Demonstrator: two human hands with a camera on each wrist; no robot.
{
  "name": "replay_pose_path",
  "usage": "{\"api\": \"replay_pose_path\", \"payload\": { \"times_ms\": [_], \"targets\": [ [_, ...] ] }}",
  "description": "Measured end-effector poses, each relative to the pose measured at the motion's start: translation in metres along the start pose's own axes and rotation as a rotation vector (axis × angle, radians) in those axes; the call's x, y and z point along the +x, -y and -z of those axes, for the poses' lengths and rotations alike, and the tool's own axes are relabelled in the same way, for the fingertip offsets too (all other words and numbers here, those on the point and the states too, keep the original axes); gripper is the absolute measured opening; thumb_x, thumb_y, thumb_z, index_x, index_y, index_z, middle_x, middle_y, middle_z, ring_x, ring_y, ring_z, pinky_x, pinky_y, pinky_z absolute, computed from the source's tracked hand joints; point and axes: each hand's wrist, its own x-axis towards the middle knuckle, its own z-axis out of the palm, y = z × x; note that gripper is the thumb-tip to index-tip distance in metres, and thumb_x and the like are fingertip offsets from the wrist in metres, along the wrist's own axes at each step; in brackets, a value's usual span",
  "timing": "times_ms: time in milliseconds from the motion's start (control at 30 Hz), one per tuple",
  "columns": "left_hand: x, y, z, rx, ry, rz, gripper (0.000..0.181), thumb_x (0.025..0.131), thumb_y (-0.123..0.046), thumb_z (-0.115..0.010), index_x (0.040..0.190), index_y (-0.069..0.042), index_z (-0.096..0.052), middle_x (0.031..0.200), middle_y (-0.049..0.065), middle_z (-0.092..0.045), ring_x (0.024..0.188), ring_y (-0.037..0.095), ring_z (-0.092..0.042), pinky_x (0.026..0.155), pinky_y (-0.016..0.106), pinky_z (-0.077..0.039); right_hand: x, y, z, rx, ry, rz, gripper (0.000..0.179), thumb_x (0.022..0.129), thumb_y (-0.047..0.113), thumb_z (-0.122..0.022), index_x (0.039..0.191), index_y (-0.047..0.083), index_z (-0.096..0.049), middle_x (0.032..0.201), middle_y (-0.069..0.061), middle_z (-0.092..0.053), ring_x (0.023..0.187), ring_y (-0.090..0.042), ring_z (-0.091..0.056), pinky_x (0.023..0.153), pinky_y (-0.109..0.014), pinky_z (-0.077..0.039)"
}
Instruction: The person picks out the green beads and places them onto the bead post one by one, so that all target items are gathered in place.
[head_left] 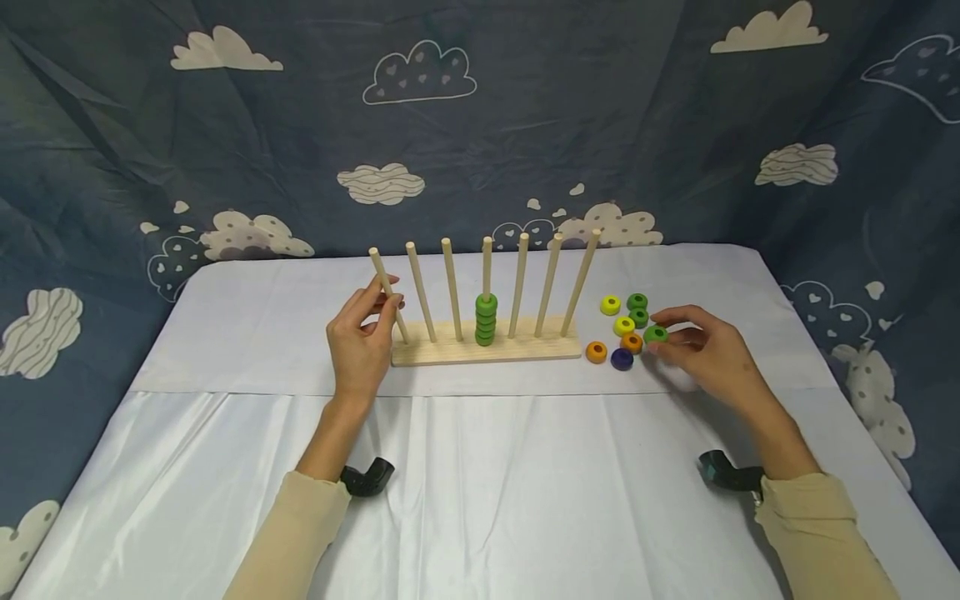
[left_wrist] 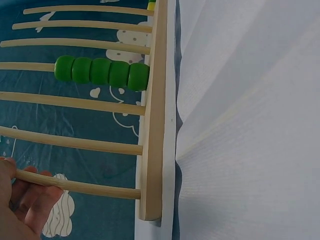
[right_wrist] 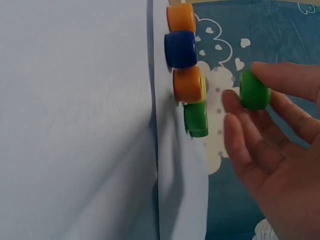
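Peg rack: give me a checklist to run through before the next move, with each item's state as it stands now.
1. Green bead pinched in the right hand: ok.
2. Bead off the cloth: ok, the right wrist view shows a gap.
3. Left hand on the rack: ok, it holds the leftmost peg.
4. Middle peg free above its five green beads: ok.
5. Held bead over a peg, if threading is next: not ok, it is right of the rack, by the loose beads.
6. Pegs firm in the base: cannot tell.
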Motion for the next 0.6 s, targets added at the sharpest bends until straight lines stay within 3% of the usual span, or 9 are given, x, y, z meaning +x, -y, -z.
{"api": "replay_pose_path", "payload": {
  "times_ms": [233,600],
  "targets": [
    [-0.001,0.0,0.0,-0.013,0.006,0.004,0.025,0.098,-0.007,-0.072,0.123,-0.006,-0.077,0.101,0.017,-0.077,0.087,0.032,-0.075,0.068,0.006,-0.058,0.0,0.009,-0.005,0.047,-0.092,0.078,0.04,0.093,0.009,-0.078,0.131,0.008,-0.066,0.131,-0.01,-0.061,0.097,0.007,-0.056,0.081,0.002,-0.046],
    [-0.001,0.0,0.0,-0.01,-0.003,-0.005,0.026,0.098,-0.006,-0.072,0.123,-0.005,-0.076,0.1,0.017,-0.077,0.086,0.033,-0.076,0.066,0.005,-0.056,0.003,0.03,-0.007,0.118,-0.128,0.103,0.04,0.094,0.009,-0.078,0.132,0.007,-0.068,0.126,-0.007,-0.061,0.103,0.0,-0.058,0.089,0.001,-0.049]
  ]
}}
